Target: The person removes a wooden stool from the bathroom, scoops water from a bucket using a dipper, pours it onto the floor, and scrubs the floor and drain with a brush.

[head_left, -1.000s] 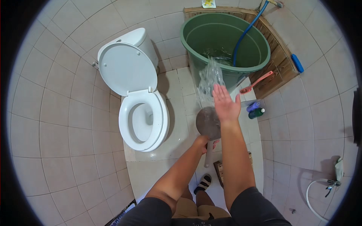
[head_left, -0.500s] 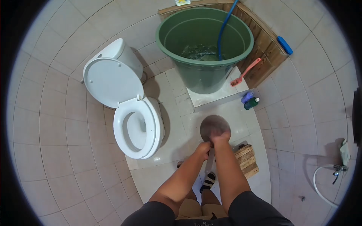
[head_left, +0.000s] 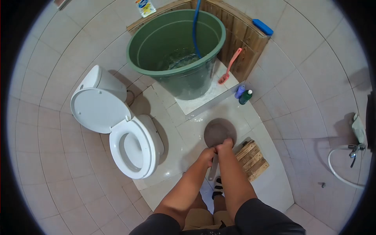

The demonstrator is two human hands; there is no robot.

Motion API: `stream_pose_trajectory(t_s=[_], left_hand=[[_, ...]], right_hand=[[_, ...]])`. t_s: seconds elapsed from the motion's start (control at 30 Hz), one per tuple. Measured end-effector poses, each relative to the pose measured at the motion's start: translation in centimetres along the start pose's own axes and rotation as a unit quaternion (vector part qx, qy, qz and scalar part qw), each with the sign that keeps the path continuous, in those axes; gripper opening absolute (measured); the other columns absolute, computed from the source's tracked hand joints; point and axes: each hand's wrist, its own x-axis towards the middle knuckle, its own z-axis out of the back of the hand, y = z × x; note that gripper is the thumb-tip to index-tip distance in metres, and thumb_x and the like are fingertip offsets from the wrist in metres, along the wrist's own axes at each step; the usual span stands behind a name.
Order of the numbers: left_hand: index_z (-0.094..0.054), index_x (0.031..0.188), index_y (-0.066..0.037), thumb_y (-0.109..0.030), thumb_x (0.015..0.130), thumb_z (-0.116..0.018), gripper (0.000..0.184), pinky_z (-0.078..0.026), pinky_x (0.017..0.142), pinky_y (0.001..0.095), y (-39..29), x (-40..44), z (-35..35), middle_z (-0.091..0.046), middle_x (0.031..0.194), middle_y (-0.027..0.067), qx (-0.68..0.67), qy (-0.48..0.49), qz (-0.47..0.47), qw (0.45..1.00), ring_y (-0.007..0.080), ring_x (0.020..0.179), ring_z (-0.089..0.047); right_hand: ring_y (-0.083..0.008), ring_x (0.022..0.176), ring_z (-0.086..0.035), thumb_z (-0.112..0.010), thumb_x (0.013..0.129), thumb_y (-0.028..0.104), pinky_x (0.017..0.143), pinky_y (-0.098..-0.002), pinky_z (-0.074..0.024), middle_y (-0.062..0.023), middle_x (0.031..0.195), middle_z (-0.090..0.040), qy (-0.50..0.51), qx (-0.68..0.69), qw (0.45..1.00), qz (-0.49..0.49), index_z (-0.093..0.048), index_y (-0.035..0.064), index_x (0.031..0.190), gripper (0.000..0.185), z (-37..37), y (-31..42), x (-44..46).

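Note:
A round brownish dipper (head_left: 219, 132) with a long handle hangs over the tiled floor, its handle pointing back toward me. My left hand (head_left: 208, 155) is closed round the handle near the bowl. Right beside it, my right hand (head_left: 225, 145) is at the near rim of the dipper, its fingers pressed together against it; part of the grip is hidden. Beyond the dipper stands the large green tub (head_left: 180, 84) with water inside and a blue hose (head_left: 195, 31) hanging into it.
On the left is a white toilet (head_left: 145, 141) with its lid raised. A wooden stool (head_left: 252, 159) stands at the right. A pink brush (head_left: 231, 64), a purple bottle (head_left: 240, 92) and a green bottle (head_left: 245, 97) are near the tub. A hose sprayer (head_left: 357, 149) hangs on the right wall.
My right hand has come down from its raised, open pose near the tub to the dipper's rim. The splash of water in the air is gone. The view has turned to the right.

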Motion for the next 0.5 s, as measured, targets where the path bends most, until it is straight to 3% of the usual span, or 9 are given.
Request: stream_pose_trajectory(t_s=[0.07, 0.13, 0.17, 0.2, 0.27, 0.37, 0.43, 0.5], left_hand=[[-0.042, 0.102, 0.006, -0.01, 0.082, -0.039, 0.026, -0.047, 0.061, 0.0393, 0.9, 1.5, -0.1, -0.052, 0.091, 0.0189, -0.022, 0.007, 0.006, 1.0, 0.0273, 0.077, -0.054], [-0.04, 0.107, 0.006, -0.01, 0.082, -0.037, 0.029, -0.047, 0.061, 0.0386, 0.4, 1.0, -1.2, -0.052, 0.093, 0.02, -0.033, -0.001, -0.004, 0.999, 0.0276, 0.075, -0.054], [-0.038, 0.109, 0.006, -0.01, 0.082, -0.037, 0.031, -0.047, 0.061, 0.0383, 0.0, 0.6, -1.7, -0.052, 0.094, 0.0206, -0.04, -0.006, -0.009, 0.999, 0.0277, 0.075, -0.054], [-0.036, 0.111, 0.006, -0.01, 0.082, -0.036, 0.033, -0.047, 0.063, 0.04, -0.7, 0.8, -2.0, -0.051, 0.096, 0.0207, -0.029, 0.008, -0.002, 1.0, 0.0289, 0.078, -0.054], [-0.032, 0.115, 0.005, -0.008, 0.082, -0.035, 0.035, -0.046, 0.069, 0.0436, -1.0, 0.8, -2.3, -0.049, 0.101, 0.021, -0.008, 0.029, 0.023, 0.999, 0.0311, 0.085, -0.054], [-0.028, 0.12, 0.003, -0.01, 0.082, -0.032, 0.04, -0.047, 0.061, 0.0375, -1.6, -0.5, -4.5, -0.052, 0.096, 0.0217, -0.005, 0.011, 0.019, 1.0, 0.0283, 0.075, -0.055], [-0.029, 0.12, 0.003, -0.01, 0.082, -0.033, 0.04, -0.046, 0.062, 0.0393, -1.2, -0.4, -4.7, -0.053, 0.096, 0.0201, -0.007, 0.026, -0.003, 1.0, 0.0278, 0.077, -0.055], [-0.03, 0.119, 0.003, -0.01, 0.082, -0.033, 0.039, -0.045, 0.066, 0.042, -0.8, -0.6, -4.8, -0.051, 0.1, 0.0193, 0.006, 0.034, -0.008, 0.999, 0.0278, 0.083, -0.055]], right_hand=[[-0.0266, 0.117, -0.034, -0.029, 0.084, 0.043, 0.095, -0.0466, -0.0276, -0.0108, 0.129, -0.034, 0.015, 0.053, 0.999, 0.001, -0.033, 0.0064, 0.126, 0.056, 0.4, 0.6, 2.3], [-0.0273, 0.12, -0.033, -0.027, 0.084, 0.042, 0.096, -0.045, -0.0281, -0.012, 0.13, -0.033, 0.079, 0.204, 0.973, -0.071, -0.033, 0.0014, 0.125, 0.058, -1.3, 3.0, 1.2], [-0.0278, 0.121, -0.032, -0.028, 0.086, 0.039, 0.099, -0.0426, -0.0265, -0.0145, 0.131, -0.033, 0.256, 0.329, 0.908, -0.031, -0.03, -0.0032, 0.125, 0.058, -3.7, 4.4, -3.0], [-0.0263, 0.121, -0.032, -0.032, 0.087, 0.041, 0.102, -0.0428, -0.022, -0.0148, 0.13, -0.034, 0.391, 0.322, 0.861, 0.046, -0.028, -0.0024, 0.127, 0.06, -5.8, 6.1, -4.5], [-0.0268, 0.121, -0.032, -0.035, 0.086, 0.042, 0.102, -0.0421, -0.0198, -0.0169, 0.131, -0.032, 0.558, 0.251, 0.789, 0.052, -0.027, -0.001, 0.128, 0.061, -9.0, 10.2, -9.5], [-0.0268, 0.118, -0.034, -0.04, 0.085, 0.039, 0.101, -0.0399, -0.0231, -0.0183, 0.129, -0.033, 0.438, 0.139, 0.884, 0.081, -0.029, 0.0013, 0.127, 0.058, -8.8, 10.9, -9.7], [-0.0259, 0.112, -0.038, -0.045, 0.084, 0.033, 0.098, -0.0376, -0.0275, -0.0166, 0.122, -0.039, 0.301, -0.047, 0.944, 0.13, -0.034, 0.003, 0.123, 0.051, -6.1, 9.6, -9.7], [-0.0238, 0.103, -0.042, -0.051, 0.083, 0.025, 0.091, -0.0348, -0.0336, -0.0137, 0.112, -0.043, 0.237, -0.137, 0.897, 0.347, -0.039, 0.0019, 0.116, 0.041, -1.9, 7.6, -9.4]])
